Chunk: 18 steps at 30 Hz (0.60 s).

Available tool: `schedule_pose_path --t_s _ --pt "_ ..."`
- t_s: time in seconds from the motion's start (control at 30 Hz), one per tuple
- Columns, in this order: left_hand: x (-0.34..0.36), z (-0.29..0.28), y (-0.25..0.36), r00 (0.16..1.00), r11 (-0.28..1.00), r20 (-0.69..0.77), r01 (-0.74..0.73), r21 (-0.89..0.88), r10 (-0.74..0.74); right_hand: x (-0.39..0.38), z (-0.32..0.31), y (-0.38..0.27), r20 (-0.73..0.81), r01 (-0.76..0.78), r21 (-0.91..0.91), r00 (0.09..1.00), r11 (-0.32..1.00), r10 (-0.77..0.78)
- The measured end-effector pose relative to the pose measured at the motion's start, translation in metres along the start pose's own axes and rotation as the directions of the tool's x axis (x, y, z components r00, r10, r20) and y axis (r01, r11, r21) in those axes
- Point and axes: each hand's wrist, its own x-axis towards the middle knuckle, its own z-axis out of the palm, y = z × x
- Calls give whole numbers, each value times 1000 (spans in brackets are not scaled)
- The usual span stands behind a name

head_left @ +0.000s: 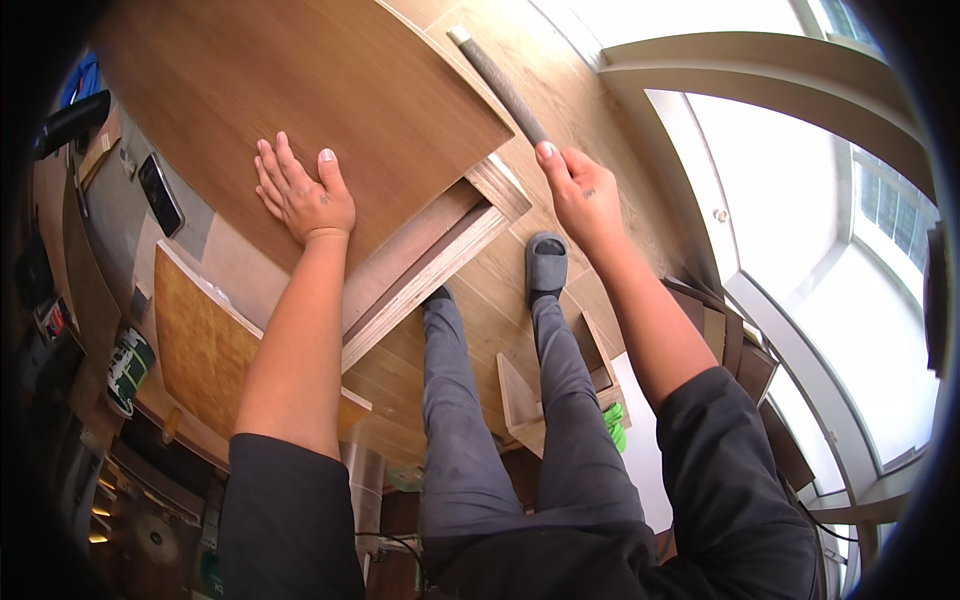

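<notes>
Here's the left hand, palm down on the big brown panel at far left, fingers loosely spread, thumb out wide, gripping nothing. Over on the right, the right hand is closed firmly around the near end of a dark rod, thumb laid along it, pale tip pointing far and left, beyond the panel's right edge, above the wood-look floor. Under that panel sits a pale wooden frame, hollow like a shallow box; its right corner pokes out and a strip of the inside shows, a pale bottom and inner wall, the rest hidden beneath the panel. Down on the floor, nearer and to the right, an open wooden box stands partly behind the right trouser leg, so its contents can't be made out; a bright green bundle is at its right side, in or beside it, impossible to say. Far left, a green-and-white container, contents unreadable, sits near a curved yellowish board, with a phone lying farther off.
</notes>
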Motion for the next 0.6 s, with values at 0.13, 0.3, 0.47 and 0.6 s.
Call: schedule_pose_path --t_s 0.13,0.3,0.47,0.6 --pt "-2 -3 -1 1000 1000 0 11 4 -11 -42 -4 27 70 1 -106 997 994 6" --pt "-2 -3 -2 1000 1000 0 2 10 -2 -16 2 22 -10 -23 -73 1000 997 22" --pt "0 -2 -1 1000 1000 5 2 7 -2 27 7 -15 43 -138 247 990 959 131" --pt "-1 -2 -2 1000 1000 4 0 8 0 31 10 -44 154 -89 36 985 995 82"
